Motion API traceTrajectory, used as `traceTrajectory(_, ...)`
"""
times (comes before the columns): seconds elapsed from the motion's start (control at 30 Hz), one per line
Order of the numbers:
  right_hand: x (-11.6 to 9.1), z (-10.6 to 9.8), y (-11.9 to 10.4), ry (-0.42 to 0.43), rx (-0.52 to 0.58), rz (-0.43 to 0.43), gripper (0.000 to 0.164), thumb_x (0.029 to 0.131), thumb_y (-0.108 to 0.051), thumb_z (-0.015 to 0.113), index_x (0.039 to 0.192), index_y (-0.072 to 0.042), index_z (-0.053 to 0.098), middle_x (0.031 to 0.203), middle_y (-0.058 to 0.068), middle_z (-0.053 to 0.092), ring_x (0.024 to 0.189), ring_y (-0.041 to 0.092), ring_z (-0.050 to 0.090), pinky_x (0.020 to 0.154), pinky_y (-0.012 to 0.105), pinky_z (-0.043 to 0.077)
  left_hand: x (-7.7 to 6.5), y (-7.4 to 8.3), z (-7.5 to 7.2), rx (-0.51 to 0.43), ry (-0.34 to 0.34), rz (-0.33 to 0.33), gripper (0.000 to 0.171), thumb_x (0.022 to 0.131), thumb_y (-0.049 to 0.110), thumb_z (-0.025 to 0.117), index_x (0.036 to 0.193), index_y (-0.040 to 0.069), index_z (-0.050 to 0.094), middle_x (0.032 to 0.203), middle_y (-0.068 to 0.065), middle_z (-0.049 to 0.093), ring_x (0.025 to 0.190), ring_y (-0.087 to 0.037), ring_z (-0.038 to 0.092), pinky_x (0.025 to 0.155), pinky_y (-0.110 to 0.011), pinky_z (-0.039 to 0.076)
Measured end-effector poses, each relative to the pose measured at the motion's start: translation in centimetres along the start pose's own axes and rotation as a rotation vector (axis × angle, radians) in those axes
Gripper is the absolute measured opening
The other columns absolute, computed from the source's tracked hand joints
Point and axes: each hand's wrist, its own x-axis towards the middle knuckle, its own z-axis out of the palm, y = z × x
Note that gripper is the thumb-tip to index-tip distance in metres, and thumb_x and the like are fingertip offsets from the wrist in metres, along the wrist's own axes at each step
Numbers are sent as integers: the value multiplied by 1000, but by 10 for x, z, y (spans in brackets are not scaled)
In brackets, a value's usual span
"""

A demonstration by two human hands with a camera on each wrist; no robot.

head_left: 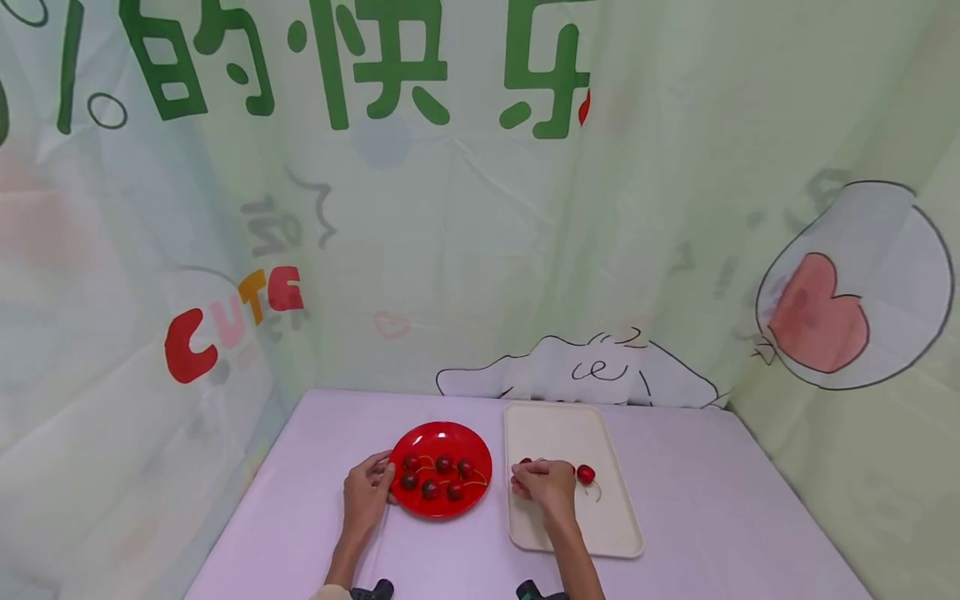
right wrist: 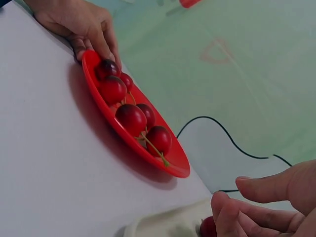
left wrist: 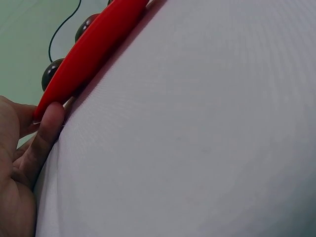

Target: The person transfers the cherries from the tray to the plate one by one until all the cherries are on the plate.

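Cherries [head_left: 444, 462], glossy dark red, left hand [head_left: 366, 492] gripping plate [head_left: 442, 430], right hand [head_left: 550, 485], fingers [right wrist: 228, 215] seemingly apart

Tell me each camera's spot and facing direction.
Head: on the head, facing forward and down at the red plate and cream tray; left grip, right grip and forearms show.
Left wrist: on that wrist, facing low across the table toward the red plate; left grip shows.
Right wrist: on that wrist, facing the red plate and cream tray's edge; both grips show.
Head and right wrist share the cream tray and right grip.
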Motion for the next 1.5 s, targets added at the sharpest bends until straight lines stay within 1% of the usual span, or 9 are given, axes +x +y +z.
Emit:
traceTrajectory(0.13, -2, -10, 5, 27, 22, -2, 24, 96, 1, 79, 109, 21, 74, 82, 18, 79, 64, 11, 74, 61, 21, 64, -2, -1, 0, 8, -2, -10, 34, 109, 8, 66, 142, 2, 69, 122, -26, 77, 57, -12, 68, 59, -17, 59)
traceTrajectory(0.3, -2, -24, 10, 30, 62, -34, 25, 99, 2, 76, 113, 23, 72, 84, 21, 80, 66, 10, 74, 63, 19, 64, -3, 0, -1, -6, 2, 3, 33, 108, 7, 67, 140, 0, 70, 121, -26, 77, 58, -11, 69, 58, -19, 60)
traceTrajectory(0.43, -1, -36, 17, 92, 58, -79, 24, 99, 3, 75, 112, 23, 72, 85, 23, 81, 66, 9, 74, 63, 19, 63, -2, 2, -1, -19, -1, 18, 33, 107, 4, 67, 139, -2, 70, 117, -27, 77, 55, -12, 69, 55, -21, 60)
traceTrajectory(0.67, 5, -55, 29, 241, -57, -95, 21, 96, 0, 79, 109, 16, 78, 81, 16, 82, 62, 5, 73, 59, 14, 58, -2, 3, -1, -16, 4, 22, 33, 107, 4, 67, 140, -2, 70, 119, -28, 77, 55, -11, 68, 56, -19, 60)
traceTrajectory(0.83, 9, -67, 36, 297, -120, -150, 21, 92, 0, 81, 107, 14, 79, 85, 20, 82, 62, 5, 74, 59, 13, 57, -2, 6, 0, -14, 10, 32, 33, 107, 4, 67, 139, -4, 70, 119, -30, 76, 56, -10, 68, 55, -20, 60)
traceTrajectory(1.0, 14, -77, 49, 398, -244, -195, 14, 91, -2, 82, 102, 7, 83, 87, 21, 82, 63, 2, 70, 58, 11, 51, -3, 6, 0, -16, -1, 11, 33, 107, 4, 67, 140, -3, 70, 120, -30, 75, 55, -11, 68, 56, -20, 60)
traceTrajectory(1.1, 18, -82, 53, 460, -301, -210, 14, 91, -1, 82, 101, 8, 83, 88, 24, 82, 66, 9, 73, 56, 15, 50, -3, 7, 0, -15, -4, 4, 34, 107, 5, 67, 140, -2, 70, 120, -29, 76, 55, -12, 68, 57, -20, 60)
traceTrajectory(1.3, 16, -86, 57, 521, -367, -228, 21, 88, 4, 81, 105, 16, 78, 89, 31, 78, 76, 41, 77, 57, 29, 54, -5, 6, -2, -15, -9, 12, 34, 108, 6, 66, 141, -4, 69, 119, -29, 76, 57, -13, 69, 57, -20, 60)
traceTrajectory(1.5, 20, -87, 64, 521, -425, -199, 25, 88, 5, 81, 111, 15, 77, 90, 29, 75, 80, 43, 72, 61, 41, 55, -4, 7, -1, -16, -10, 13, 34, 108, 6, 66, 140, -4, 69, 118, -29, 76, 56, -13, 68, 56, -20, 60)
